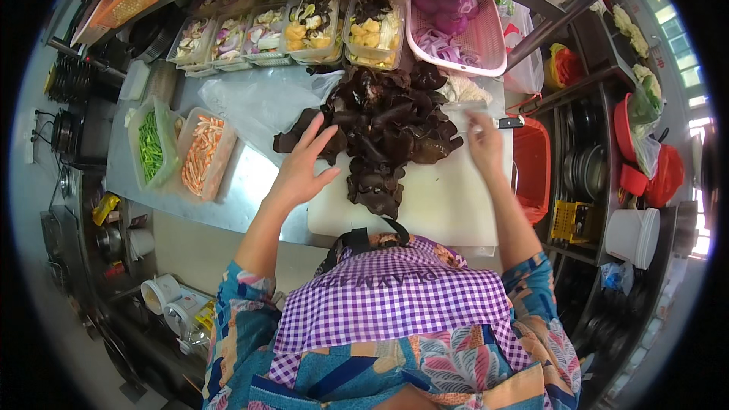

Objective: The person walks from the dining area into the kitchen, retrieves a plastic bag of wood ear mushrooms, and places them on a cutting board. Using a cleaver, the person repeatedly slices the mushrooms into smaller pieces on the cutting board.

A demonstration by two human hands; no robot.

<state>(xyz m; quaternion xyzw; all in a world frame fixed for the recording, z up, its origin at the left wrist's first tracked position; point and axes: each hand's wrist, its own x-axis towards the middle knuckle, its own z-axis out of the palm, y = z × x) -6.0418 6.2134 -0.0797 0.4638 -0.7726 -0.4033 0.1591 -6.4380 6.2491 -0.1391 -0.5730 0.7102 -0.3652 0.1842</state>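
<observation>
A heap of dark wood ear mushrooms (pixel 387 125) lies over the back and middle of a white cutting board (pixel 438 199). At the heap's left edge, my left hand (pixel 307 159) is spread, its fingertips over or on a mushroom piece; it holds nothing that I can see. My right hand (pixel 484 139) is blurred, right of the heap above the board, with its fingers bent; whether it holds anything cannot be told. Just beyond it lies a knife with a black handle (pixel 511 122), its blade reaching left behind the fingers. A pale cloth (pixel 464 90) is behind the blade.
Tubs of cut green vegetable (pixel 150 148) and orange-white sticks (pixel 203 156) stand left, beside a clear plastic bag (pixel 250 105). Packed food boxes (pixel 313 28) and a pink basket (pixel 494 40) of purple onions (pixel 447 11) line the back, below a shelf. A red bin (pixel 532 165) stands right.
</observation>
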